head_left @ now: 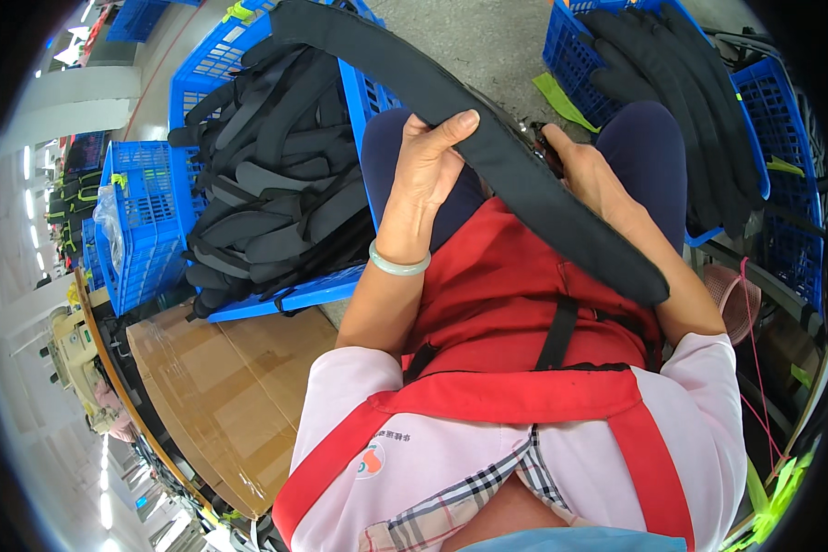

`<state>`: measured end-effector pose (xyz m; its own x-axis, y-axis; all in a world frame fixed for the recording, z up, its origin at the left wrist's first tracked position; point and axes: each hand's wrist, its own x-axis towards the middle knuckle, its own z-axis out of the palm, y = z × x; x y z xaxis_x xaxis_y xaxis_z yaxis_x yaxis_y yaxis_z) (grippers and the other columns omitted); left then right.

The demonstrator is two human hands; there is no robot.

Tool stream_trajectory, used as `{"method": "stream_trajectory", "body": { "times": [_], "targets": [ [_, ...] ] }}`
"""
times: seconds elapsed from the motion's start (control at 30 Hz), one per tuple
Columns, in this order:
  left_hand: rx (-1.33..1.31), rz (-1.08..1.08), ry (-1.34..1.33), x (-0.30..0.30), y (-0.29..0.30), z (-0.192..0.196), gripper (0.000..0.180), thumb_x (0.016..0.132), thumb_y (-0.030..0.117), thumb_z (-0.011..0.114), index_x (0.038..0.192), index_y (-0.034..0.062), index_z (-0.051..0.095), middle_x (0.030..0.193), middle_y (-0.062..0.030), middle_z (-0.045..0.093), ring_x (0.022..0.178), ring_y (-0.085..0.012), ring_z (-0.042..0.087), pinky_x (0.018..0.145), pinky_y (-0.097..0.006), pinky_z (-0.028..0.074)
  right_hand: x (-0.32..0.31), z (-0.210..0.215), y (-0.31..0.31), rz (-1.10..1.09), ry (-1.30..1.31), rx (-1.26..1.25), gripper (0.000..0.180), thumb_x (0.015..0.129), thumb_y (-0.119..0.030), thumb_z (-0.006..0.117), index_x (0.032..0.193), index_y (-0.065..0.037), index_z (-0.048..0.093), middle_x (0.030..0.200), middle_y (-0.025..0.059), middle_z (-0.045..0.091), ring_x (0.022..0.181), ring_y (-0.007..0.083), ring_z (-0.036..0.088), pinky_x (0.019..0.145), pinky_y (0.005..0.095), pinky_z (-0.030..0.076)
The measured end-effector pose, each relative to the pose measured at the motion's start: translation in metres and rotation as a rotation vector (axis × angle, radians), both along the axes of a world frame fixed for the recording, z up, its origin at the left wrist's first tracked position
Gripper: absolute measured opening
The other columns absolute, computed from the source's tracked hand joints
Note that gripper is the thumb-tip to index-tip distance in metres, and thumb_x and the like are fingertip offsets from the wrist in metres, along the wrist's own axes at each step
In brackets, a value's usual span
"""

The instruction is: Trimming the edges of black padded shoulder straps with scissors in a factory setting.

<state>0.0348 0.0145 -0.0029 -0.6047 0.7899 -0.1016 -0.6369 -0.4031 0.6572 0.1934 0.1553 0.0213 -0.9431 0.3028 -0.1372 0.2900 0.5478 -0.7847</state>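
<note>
A long, curved black padded strap [515, 166] runs diagonally across my lap, from above the left crate down to my right forearm. My left hand [428, 166] grips its near edge, thumb on top and fingers beneath. Beyond the strap's far edge, my right hand [593, 175] is curled around a small dark-handled tool [550, 155] with some metal showing. Most of that tool is hidden behind the strap and my fingers, so its kind is unclear.
At my left, a blue crate [317, 299] is heaped with black padded straps, beside another blue crate [147, 184] and a cardboard box [221, 386]. Long black straps fill a blue crate [561, 41] at the far right. A pink basket [729, 299] stands near my right elbow.
</note>
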Motion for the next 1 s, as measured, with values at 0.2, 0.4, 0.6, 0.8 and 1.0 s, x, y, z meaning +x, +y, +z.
{"method": "stream_trajectory", "body": {
  "times": [0.2,0.4,0.6,0.8,1.0],
  "targets": [
    [0.027,-0.016,-0.025,-0.003,-0.003,-0.002,0.015,0.081,-0.003,0.069,0.093,0.0039,0.068,0.092,-0.0069,0.069,0.084,-0.0179,0.066,0.080,-0.033,0.054,-0.001,-0.019,0.003,0.003,0.095,-0.035,0.033,0.086,-0.022,0.066,0.095,0.003,0.047,0.076,0.0282,0.051,0.074,0.0434,0.059,0.062,0.0402,0.045],
    [0.031,0.112,-0.132,0.001,0.007,-0.008,0.019,0.084,0.003,0.069,0.103,0.0025,0.064,0.100,-0.0062,0.067,0.091,-0.0183,0.065,0.085,-0.033,0.052,0.016,-0.048,-0.001,-0.281,0.259,-0.825,0.023,0.087,-0.022,0.066,0.094,-0.002,0.056,0.072,0.0131,0.059,0.069,0.0179,0.058,0.062,0.0310,0.045],
    [-0.021,0.068,0.011,0.019,0.013,0.007,0.022,0.093,0.014,0.061,0.112,0.0026,0.058,0.109,-0.0085,0.064,0.104,-0.0205,0.061,0.094,-0.037,0.048,0.000,-0.022,-0.010,-0.212,0.381,-1.354,0.007,0.087,-0.010,0.062,0.087,-0.003,0.062,0.077,0.0060,0.063,0.067,0.0132,0.057,0.061,0.0255,0.045],
    [0.042,0.086,-0.006,0.044,0.039,0.018,0.021,0.095,0.013,0.058,0.111,0.0003,0.059,0.108,-0.0117,0.065,0.100,-0.0209,0.063,0.089,-0.035,0.052,0.017,-0.021,0.007,-0.290,0.567,-1.880,0.023,0.086,-0.014,0.066,0.104,-0.003,0.059,0.096,0.0070,0.062,0.085,0.0159,0.062,0.073,0.0275,0.052],
    [-0.076,0.150,0.141,0.030,0.042,0.019,0.026,0.096,0.018,0.057,0.114,-0.0009,0.058,0.112,-0.0122,0.064,0.101,-0.0209,0.063,0.086,-0.032,0.052,-0.006,0.001,-0.013,-0.278,0.596,-1.491,0.022,0.088,-0.026,0.069,0.095,-0.009,0.057,0.080,0.0023,0.061,0.065,0.0112,0.056,0.062,0.0221,0.046]
  ]
}}
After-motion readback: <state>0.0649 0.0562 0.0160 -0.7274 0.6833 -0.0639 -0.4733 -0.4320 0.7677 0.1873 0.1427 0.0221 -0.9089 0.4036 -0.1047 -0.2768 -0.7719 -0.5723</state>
